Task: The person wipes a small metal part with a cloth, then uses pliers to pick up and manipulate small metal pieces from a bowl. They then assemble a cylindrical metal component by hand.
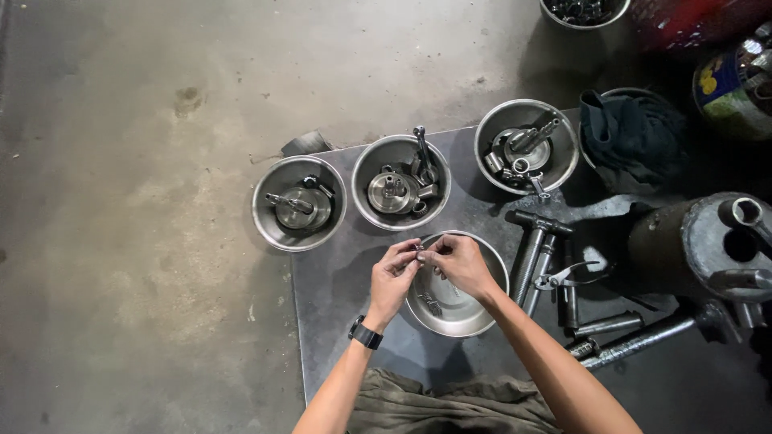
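Observation:
My left hand [394,277] and my right hand [458,264] meet over the rim of a steel bowl [482,317], fingertips pinched together on a small metal part [419,255]. A black watch sits on my left wrist. The bowl beneath holds a few small metal pieces. Three more steel bowls lie beyond: the left bowl [269,225], the middle bowl [370,161] and the right bowl [567,145], each with a round metal assembly and loose parts inside.
A dark metal plate [338,281] on the concrete floor carries the bowls. To the right lie a T-handle tool [537,241], pliers [563,277], steel rods [635,341], a dark cloth [631,137] and a large dark cylinder [700,245]. A further bowl [583,12] sits at the top.

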